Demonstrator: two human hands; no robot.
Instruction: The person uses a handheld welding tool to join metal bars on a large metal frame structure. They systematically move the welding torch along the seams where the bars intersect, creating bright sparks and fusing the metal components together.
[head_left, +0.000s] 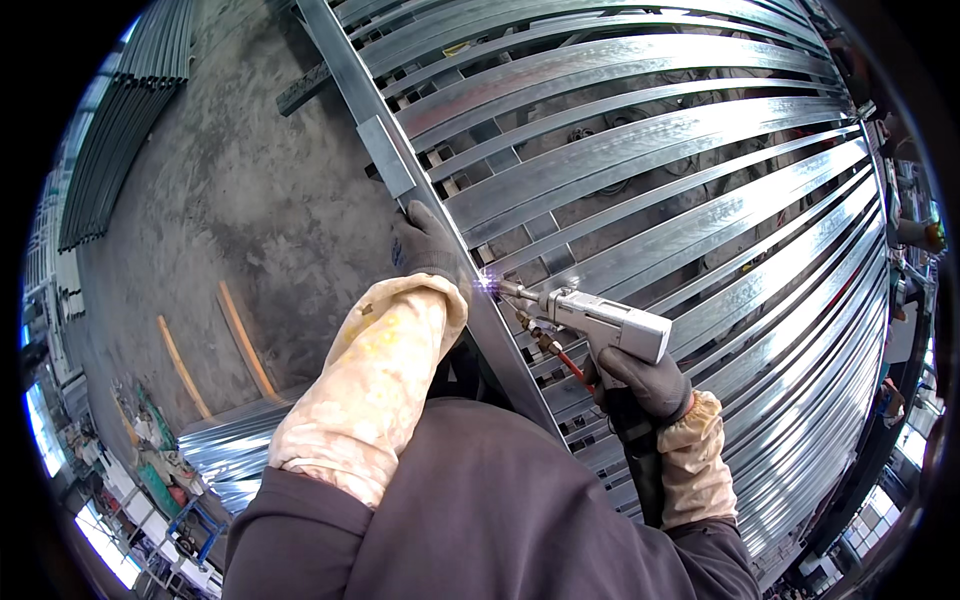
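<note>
A pale grey handheld welding gun [612, 318] is held by its grip in my right hand [648, 384], which wears a dark glove. The gun's nozzle points left, and a bright violet-white spark [486, 281] glows at its tip. That spark sits where a cross bar meets the inner edge of a long steel rail [503, 358]. A red hose and brass fitting [546, 342] hang below the nozzle. My left hand [425, 243], gloved too, is closed against the rail's outer edge beside the spark; some fingers are hidden.
Many parallel galvanized bars [640, 145] run rightward from the rail. A short flat steel piece [386, 157] lies over the rail farther up. Stacked dark tubes [118, 130] stand at the far left. Two wooden strips [245, 338] and a bundle of shiny tubes [232, 445] lie lower left.
</note>
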